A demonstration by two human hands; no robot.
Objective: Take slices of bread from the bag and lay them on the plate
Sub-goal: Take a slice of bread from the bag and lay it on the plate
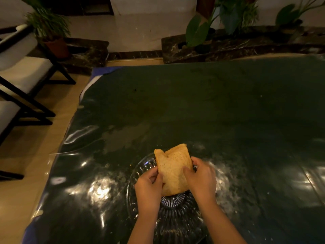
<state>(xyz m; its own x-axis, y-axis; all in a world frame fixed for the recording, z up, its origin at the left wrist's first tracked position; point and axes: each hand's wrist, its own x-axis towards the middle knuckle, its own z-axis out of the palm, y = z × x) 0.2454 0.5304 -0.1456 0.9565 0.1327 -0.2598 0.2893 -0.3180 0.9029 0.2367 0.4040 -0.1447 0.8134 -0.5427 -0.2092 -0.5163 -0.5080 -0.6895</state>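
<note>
While both hands are on the bread slice (pixel 173 170), it sits right above the glass plate (pixel 140 173), tipped up with its far edge raised and its near edge down toward the ribbed centre of the plate. Left hand (pixel 149 188) is closed on the slice's left edge, thumb over the top, and right hand (pixel 200 175) is closed on the right edge the same way, so it's a two-handed pinch on one slice (could be two stuck together, honestly can't tell). That far edge looks a bit dented or folded in, so if I were doing this I'd go easy on the squeeze, lower the near edge onto the plate first, then let the rest drop flat and slide the fingers out sideways instead of pulling up. Keeping it toward one side of the plate would probably leave room for more slices. Crumbs are scattered on the dark green table cover (pixel 211 106) around the plate, so the bread seems crumbly, another reason not to mash it. No bread bag in view anywhere near the plate. As for brands or writing: nothing readable on the slice, plate, or cover.
</note>
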